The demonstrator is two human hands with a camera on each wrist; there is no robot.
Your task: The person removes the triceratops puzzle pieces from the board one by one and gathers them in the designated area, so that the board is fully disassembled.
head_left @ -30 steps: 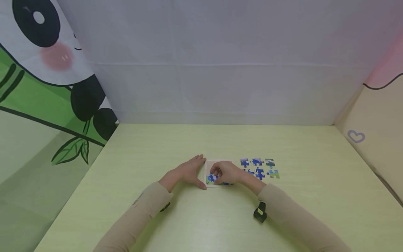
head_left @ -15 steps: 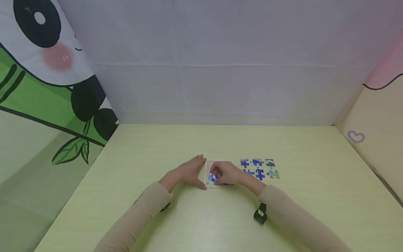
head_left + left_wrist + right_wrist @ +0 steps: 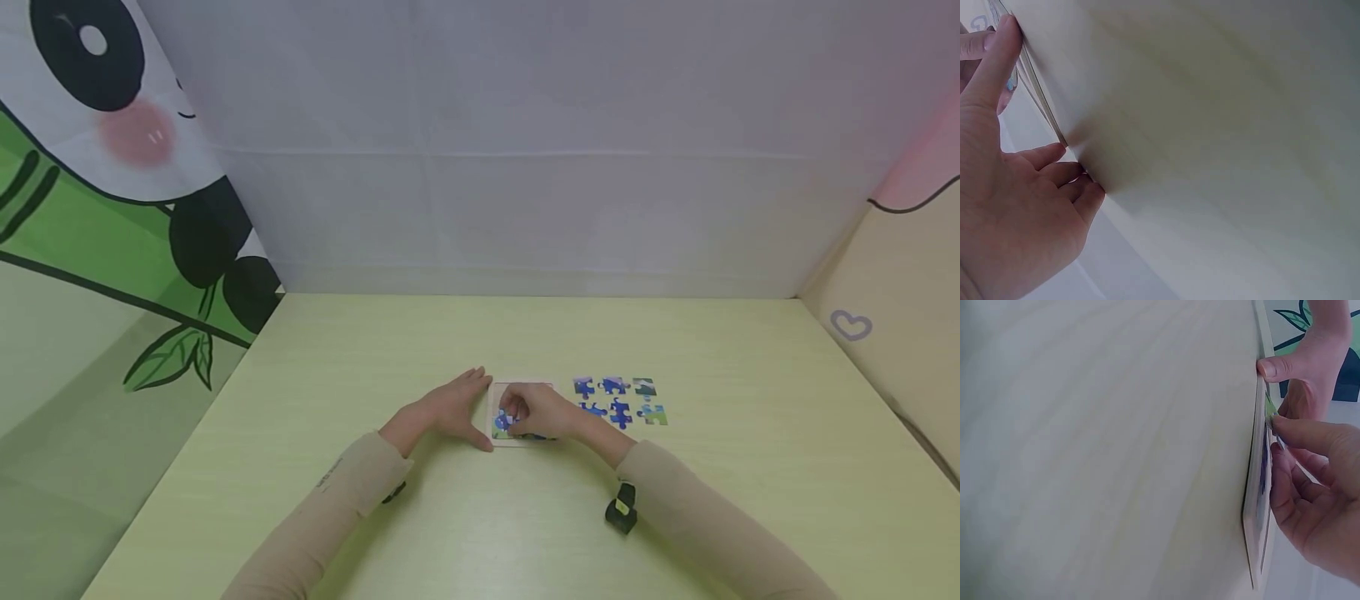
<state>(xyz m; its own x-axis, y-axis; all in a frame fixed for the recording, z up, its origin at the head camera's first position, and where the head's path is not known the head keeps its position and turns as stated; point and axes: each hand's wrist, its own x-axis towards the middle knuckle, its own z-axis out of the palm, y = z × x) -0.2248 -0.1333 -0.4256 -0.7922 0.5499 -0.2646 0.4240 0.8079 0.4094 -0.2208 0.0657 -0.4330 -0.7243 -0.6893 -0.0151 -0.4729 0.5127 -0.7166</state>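
A shallow puzzle frame [image 3: 522,445] with a pale rim lies on the table. My left hand [image 3: 455,406] steadies its left side, with thumb and fingers spread along the edge. Over the frame, my right hand [image 3: 542,411] pinches a puzzle piece [image 3: 501,422] between thumb and fingers at the lower left corner. The piece shows blue and green, and in the right wrist view its green part [image 3: 1270,409] tilts up from the frame. Other blue pieces along the frame's bottom are mostly hidden by my right hand.
Several loose puzzle pieces [image 3: 619,412] lie in two rows on the table [image 3: 480,517], just right of the frame. A grey cloth wall [image 3: 540,225] stands behind the table. Printed panels flank it, including a cartoon panda panel [image 3: 142,158] at the left.
Both hands stay in nearly the same place. The puzzle piece under my right fingers has tilted and shifted slightly at the frame's lower left corner.
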